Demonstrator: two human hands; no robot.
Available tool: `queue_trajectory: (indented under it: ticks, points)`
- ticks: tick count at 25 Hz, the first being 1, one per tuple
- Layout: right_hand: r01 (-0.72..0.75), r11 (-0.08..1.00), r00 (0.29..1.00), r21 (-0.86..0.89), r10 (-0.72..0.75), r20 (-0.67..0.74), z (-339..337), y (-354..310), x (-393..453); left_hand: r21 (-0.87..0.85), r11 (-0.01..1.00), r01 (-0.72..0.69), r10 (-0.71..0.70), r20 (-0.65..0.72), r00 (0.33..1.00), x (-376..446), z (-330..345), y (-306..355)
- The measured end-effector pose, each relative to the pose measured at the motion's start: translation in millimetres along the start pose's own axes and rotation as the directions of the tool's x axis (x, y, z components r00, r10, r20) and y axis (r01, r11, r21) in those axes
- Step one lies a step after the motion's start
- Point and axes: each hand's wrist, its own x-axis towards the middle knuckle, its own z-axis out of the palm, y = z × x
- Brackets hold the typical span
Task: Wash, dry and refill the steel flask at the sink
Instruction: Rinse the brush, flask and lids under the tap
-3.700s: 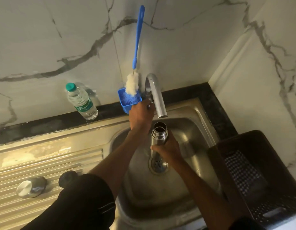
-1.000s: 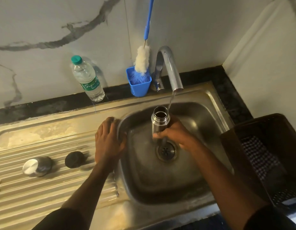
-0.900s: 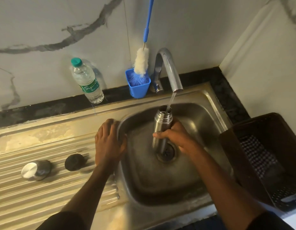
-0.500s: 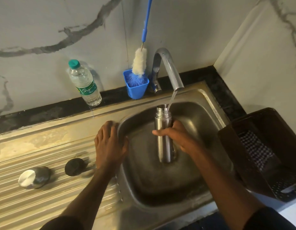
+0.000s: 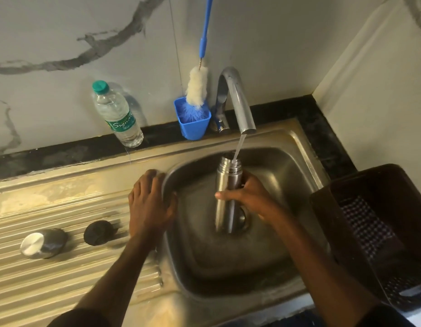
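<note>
brush handle [image 5: 206, 27] and basket [image 5: 346, 208] cut off by frame edges

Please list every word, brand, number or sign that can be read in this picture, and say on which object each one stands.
"Sign…": white script on the green label of the plastic water bottle; the last letters curve out of view.
Small print above that word on the same label: too blurred to read.
No other object shows readable text.

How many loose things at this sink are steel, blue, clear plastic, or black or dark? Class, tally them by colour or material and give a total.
Steel: 2, the flask and its steel cap
Blue: 2, the bottle brush and blue holder cup
Clear plastic: 1, the water bottle
Black or dark: 2, the black stopper and dark basket
Total: 7
</note>
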Motion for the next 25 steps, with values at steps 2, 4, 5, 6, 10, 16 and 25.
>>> queue_trajectory:
  ticks: [2, 4, 5, 6, 10, 16, 25]
  points:
    - [-0.104, 0.977, 0.994, 0.185, 0.106, 0.001, -0.7, 0.8, -2.6, -0.005, 1.0, 0.01, -0.01, 0.003, 1.0, -0.1, -0.6, 1.3]
    - [-0.255, 0.87, 0.961, 0.423, 0.277, 0.01, 1.4, 6.3, -2.2, -0.012, 1.0, 0.013, -0.013, -0.001, 1.0, -1.0, -1.4, 3.3]
    - [-0.303, 0.776, 0.938, 0.553, 0.346, 0.029, 3.3, 10.7, -0.3, -0.012, 1.0, 0.013, -0.013, -0.002, 1.0, -1.2, -1.6, 3.9]
    - [-0.325, 0.658, 0.917, 0.68, 0.394, 0.058, 6.1, 14.0, 1.8, -0.011, 1.0, 0.016, -0.016, -0.001, 1.0, -1.1, -1.4, 3.7]
    - [-0.284, 0.257, 0.892, 0.924, 0.424, 0.156, 19.7, 14.5, 16.4, -0.011, 1.0, 0.027, -0.027, 0.001, 1.0, 0.7, -0.9, 2.7]
    - [-0.3, -0.052, 0.913, 0.952, 0.274, 0.303, 35.8, -3.0, 26.9, -0.009, 1.0, 0.008, -0.008, -0.027, 1.0, 0.3, -0.8, 2.9]
    - [-0.227, -0.081, 0.935, 0.97, 0.26, 0.241, 49.5, -20.7, 31.2, -0.018, 1.0, 0.019, -0.019, -0.01, 1.0, 0.6, 0.8, 0.4]
